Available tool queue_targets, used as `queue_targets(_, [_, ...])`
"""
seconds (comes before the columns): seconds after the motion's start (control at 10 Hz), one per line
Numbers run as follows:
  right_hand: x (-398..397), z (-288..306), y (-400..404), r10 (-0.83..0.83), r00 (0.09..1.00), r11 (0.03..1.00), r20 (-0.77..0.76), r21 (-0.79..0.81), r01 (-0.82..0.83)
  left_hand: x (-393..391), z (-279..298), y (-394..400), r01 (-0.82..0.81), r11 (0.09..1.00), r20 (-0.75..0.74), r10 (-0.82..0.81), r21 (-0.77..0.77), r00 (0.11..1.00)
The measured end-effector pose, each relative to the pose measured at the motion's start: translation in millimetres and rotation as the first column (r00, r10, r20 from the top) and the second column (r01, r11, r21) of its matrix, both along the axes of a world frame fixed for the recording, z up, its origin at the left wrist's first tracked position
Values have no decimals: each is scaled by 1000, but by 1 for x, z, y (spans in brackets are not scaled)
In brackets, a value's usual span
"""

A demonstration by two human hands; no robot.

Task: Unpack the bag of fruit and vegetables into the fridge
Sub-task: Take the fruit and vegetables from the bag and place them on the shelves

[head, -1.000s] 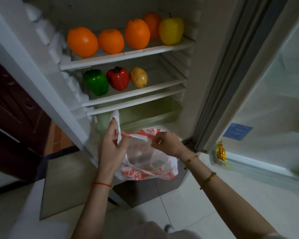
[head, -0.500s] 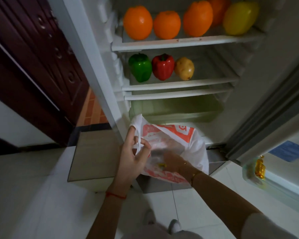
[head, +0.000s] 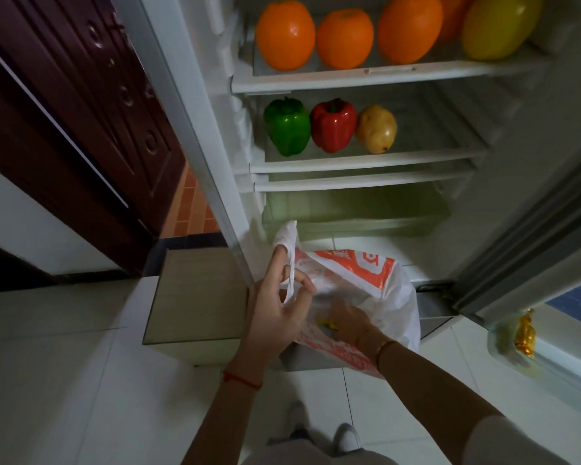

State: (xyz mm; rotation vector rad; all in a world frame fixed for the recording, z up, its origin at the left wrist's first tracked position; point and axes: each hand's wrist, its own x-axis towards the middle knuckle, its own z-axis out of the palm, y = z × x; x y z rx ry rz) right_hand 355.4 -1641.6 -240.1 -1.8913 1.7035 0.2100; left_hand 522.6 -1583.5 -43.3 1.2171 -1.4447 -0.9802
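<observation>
A white and orange plastic bag (head: 376,276) hangs in front of the open fridge's lower part. My left hand (head: 275,310) grips its handle loop and holds it up. My right hand (head: 349,322) is inside the bag, seen blurred through the plastic, next to a small yellow thing (head: 327,325); whether it grips it I cannot tell. On the top shelf (head: 383,73) lie several oranges (head: 285,35) and a yellow fruit (head: 500,26). The shelf below (head: 366,162) carries a green pepper (head: 287,127), a red pepper (head: 332,125) and a potato (head: 376,129).
A greenish crisper drawer (head: 356,209) sits under the shelves. The fridge door (head: 550,297) stands open at right, with a small amber packet (head: 525,333) in its tray. A low wooden box (head: 195,297) stands left of the fridge by a dark wooden door (head: 81,112). White floor tiles lie below.
My right hand has gone from the bag's rim down into the bag. My view has shifted right and closer to the fridge. The left hand keeps hold of the handle.
</observation>
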Motion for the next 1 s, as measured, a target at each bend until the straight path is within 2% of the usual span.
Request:
queue_targets(0.2, [-2, 3, -2, 81, 996, 997, -36, -11, -82, 0, -2, -3, 0, 1000, -12, 1, 14, 1000])
queue_targets(0.4, [2, 4, -16, 42, 999, 996, 20, -75, -41, 2, 2, -5, -12, 999, -40, 11, -37, 999])
queue_targets(0.5, [3, 9, -25, -8, 1000, 991, 24, -130, 11, 4, 9, -6, -17, 999, 2, 17, -51, 1000])
queue_targets(0.6, [2, 11, -26, -6, 1000, 994, 28, -111, 9, 5, 5, -7, -25, 999, 27, 26, -46, 999])
queue_targets(0.8, [4, 2, -16, 108, 992, 971, -67, -208, -120, 6, 1, -9, -9, 1000, 49, 10, -30, 999])
queue_targets(0.9, [5, -4, -15, 83, 996, 974, -43, -210, -90, 5, 5, -7, -37, 998, 64, 40, -50, 997])
queue_targets(1.0, [7, 0, -14, 99, 992, 970, -84, -214, -115, 7, 6, -6, -64, 997, 113, 68, -36, 991])
